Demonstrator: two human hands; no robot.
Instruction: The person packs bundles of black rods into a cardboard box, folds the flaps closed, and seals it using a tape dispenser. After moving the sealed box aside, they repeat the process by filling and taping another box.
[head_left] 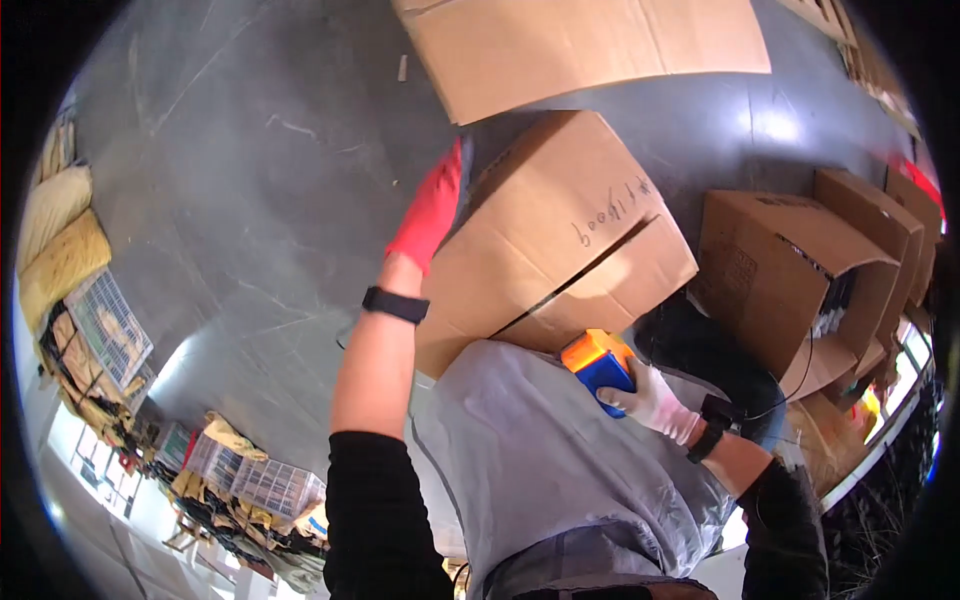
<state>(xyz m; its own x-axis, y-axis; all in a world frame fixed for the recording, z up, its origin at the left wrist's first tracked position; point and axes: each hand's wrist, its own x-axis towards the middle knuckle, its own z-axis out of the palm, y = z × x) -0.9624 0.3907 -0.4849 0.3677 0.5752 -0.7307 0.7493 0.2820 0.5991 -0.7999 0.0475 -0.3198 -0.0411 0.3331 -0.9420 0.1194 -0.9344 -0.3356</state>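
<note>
A brown cardboard carton [540, 215] rests tilted in front of me, against the grey apron [560, 450] over my lap. Two of its panels meet at a narrow dark gap, and handwriting marks the one beside it. My left hand [432, 212], in a red glove, stretches along the carton's left side with fingers extended; whether it presses on the cardboard I cannot tell. My right hand [652, 402], in a white glove, is closed around a blue and orange tape dispenser [603, 374], close to the carton's near edge.
Another flat-topped carton [590, 50] lies beyond, at the far edge. To the right, an open carton [790, 270] holds dark and pale items, with more cartons behind it. Crates [265, 485] and yellow sacks [70, 250] line the left. Grey floor [260, 150] lies between.
</note>
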